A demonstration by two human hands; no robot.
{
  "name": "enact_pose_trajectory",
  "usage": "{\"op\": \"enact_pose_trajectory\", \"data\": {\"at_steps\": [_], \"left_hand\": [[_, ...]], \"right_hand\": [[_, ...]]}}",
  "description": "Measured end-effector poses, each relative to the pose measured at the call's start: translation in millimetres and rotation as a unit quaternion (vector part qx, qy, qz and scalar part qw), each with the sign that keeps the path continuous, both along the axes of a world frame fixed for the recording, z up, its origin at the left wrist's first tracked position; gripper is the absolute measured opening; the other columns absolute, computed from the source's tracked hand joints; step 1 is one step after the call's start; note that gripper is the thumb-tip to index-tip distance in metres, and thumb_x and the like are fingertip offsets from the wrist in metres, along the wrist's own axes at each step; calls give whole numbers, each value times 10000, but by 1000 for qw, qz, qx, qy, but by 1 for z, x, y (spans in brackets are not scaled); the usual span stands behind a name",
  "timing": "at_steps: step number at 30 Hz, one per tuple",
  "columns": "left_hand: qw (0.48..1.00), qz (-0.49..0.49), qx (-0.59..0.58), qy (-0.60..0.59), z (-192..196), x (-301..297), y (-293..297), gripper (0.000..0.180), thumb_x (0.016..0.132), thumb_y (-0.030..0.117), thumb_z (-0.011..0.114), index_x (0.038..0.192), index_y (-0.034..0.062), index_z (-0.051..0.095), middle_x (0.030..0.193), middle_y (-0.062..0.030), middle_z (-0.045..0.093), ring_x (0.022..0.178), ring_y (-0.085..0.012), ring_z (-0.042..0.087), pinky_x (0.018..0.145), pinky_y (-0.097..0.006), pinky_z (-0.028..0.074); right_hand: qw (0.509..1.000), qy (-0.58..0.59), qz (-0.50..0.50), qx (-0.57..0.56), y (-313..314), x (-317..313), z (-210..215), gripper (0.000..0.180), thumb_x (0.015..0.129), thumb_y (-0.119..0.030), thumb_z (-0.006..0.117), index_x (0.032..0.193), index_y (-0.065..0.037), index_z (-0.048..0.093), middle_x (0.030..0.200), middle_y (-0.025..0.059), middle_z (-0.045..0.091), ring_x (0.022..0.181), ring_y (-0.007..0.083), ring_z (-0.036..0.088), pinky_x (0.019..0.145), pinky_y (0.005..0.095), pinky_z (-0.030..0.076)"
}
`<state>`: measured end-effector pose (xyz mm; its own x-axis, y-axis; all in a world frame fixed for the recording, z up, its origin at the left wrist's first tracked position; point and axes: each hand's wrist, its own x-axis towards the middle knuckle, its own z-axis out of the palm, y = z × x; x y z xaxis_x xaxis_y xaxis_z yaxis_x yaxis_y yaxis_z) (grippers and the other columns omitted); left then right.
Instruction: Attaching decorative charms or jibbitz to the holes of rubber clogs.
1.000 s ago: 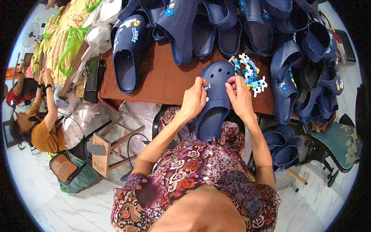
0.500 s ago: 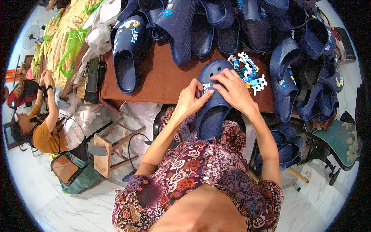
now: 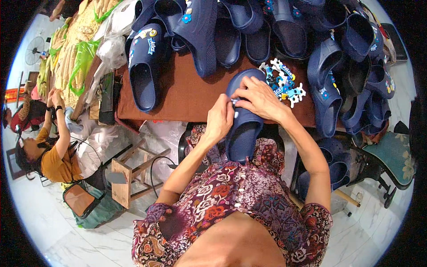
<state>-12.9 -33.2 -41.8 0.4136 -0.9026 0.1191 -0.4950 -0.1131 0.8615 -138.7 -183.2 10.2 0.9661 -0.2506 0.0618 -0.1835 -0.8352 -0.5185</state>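
i saw my left hand point(image 3: 219, 121) clamped on the side of a navy clog point(image 3: 243, 116) at the brown table's point(image 3: 187, 95) near edge, while my right hand point(image 3: 258, 99) pinched a small white charm against its top, just beside the charm pile point(image 3: 284, 82).

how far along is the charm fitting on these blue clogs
Done, it seems: the clog at the table's left already carries small charms on its upper. In hand: both the left hand and right hand work at the upper of one navy clog, a small white piece between the fingers. Left: a heap of loose charms and a pile of clogs, mostly bare.
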Motion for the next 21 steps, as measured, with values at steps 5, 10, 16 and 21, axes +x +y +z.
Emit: {"op": "enact_pose_trajectory", "data": {"at_steps": [5,10,16,21], "left_hand": [[988,61,65,129,-16,9,14,120,1034,140,476,1037,22,493,710,-169,583,652,-246,624,617,-379,485],[991,42,61,116,9,7,18,114,1021,110,517,1061,7,547,743,-69,591,642,-112,565,578,-291,462],[987,8,-8,161,24,-2,-4,118,990,108,605,1055,18,565,780,-6,610,688,-58,556,597,-229,459],[942,1,-1,334,29,-1,-21,113,971,111,636,999,7,603,782,-33,650,631,-59,569,560,-225,471]], "right_hand": [[994,-81,-52,60,1,-7,-14,153,882,-207,668,967,-80,678,960,95,578,972,291,553,837,420,448],[978,-105,-125,133,14,-23,5,183,884,-209,675,999,-66,669,982,102,609,967,316,589,866,431,464],[975,-64,-144,155,32,-24,23,303,843,-276,744,1030,-62,640,945,99,628,909,274,641,822,388,502],[954,-126,-173,212,27,-23,13,208,854,-130,722,1004,-30,617,913,102,623,737,218,655,665,332,532]]}}
